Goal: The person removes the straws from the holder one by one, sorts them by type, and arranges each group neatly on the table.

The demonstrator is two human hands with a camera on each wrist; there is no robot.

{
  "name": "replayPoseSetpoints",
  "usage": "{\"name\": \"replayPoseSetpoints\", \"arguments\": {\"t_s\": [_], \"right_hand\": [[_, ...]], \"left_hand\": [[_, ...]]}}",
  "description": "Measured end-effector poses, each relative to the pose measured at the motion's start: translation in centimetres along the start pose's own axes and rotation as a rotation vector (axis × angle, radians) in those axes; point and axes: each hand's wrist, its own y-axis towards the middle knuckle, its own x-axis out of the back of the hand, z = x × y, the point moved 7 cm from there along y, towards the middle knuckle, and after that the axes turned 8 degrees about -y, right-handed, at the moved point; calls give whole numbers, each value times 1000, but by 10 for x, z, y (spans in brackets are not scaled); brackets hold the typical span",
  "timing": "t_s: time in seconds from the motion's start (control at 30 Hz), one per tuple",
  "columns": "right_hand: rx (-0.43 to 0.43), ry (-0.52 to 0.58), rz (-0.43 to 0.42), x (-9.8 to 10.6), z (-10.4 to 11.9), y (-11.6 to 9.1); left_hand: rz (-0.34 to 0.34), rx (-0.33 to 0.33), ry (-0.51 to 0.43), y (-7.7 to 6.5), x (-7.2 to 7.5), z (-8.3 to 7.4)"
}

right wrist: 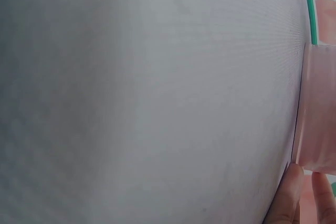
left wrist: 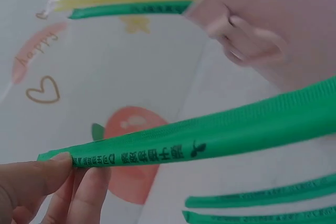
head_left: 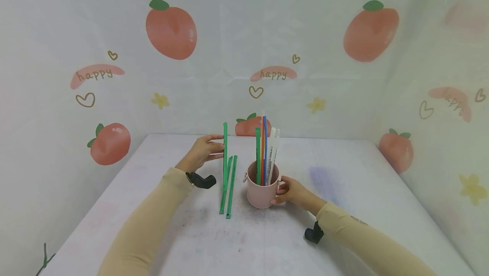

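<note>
My left hand pinches a green paper-wrapped straw near its upper end, between thumb and fingers. It stands nearly upright to the left of a small pink bucket. Dark printing runs along the wrapper in the left wrist view. The bucket holds several straws: a green-wrapped one, coloured ones and white-wrapped ones. At the bucket's right side, my right hand holds it by the handle, with the fingertips against its wall in the right wrist view.
Two more green-wrapped straws lie on the white table, left of the bucket. A loop-shaped handle hangs on the bucket's left side. Behind the table hangs a fruit-printed cloth.
</note>
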Motion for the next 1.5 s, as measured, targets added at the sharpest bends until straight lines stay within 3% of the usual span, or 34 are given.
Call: {"name": "replayPoseSetpoints", "arguments": {"t_s": [0.4, 0.77, 1.03, 1.5], "right_hand": [[-14, 5, -2, 1, -1, 0], [-22, 8, 4, 1, -2, 1], [-21, 8, 3, 1, 0, 0], [-33, 4, -6, 1, -2, 1]], "left_hand": [[-73, 139, 113, 11, 13, 44], [-82, 202, 218, 17, 19, 73], [-75, 216, 259, 13, 17, 79], [-131, 240, 355, 14, 20, 88]]}}
